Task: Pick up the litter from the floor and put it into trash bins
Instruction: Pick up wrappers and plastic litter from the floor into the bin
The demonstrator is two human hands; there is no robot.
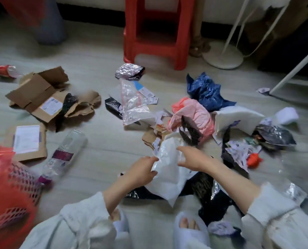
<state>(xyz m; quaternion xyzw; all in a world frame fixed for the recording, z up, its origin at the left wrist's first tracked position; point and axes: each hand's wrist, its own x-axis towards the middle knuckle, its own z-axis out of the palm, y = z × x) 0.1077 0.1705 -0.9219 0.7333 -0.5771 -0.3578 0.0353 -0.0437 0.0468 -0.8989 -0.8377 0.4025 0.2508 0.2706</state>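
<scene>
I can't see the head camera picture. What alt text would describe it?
Two bare hands, left hand and right hand, grip a crumpled white plastic bag above a grey floor strewn with litter. A red mesh bin sits at left, beside a clear plastic bottle and torn brown cardboard.

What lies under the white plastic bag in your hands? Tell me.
Black plastic packaging pokes out beneath the white plastic bag held by the left hand and right hand. Anything directly under it is covered.
</scene>
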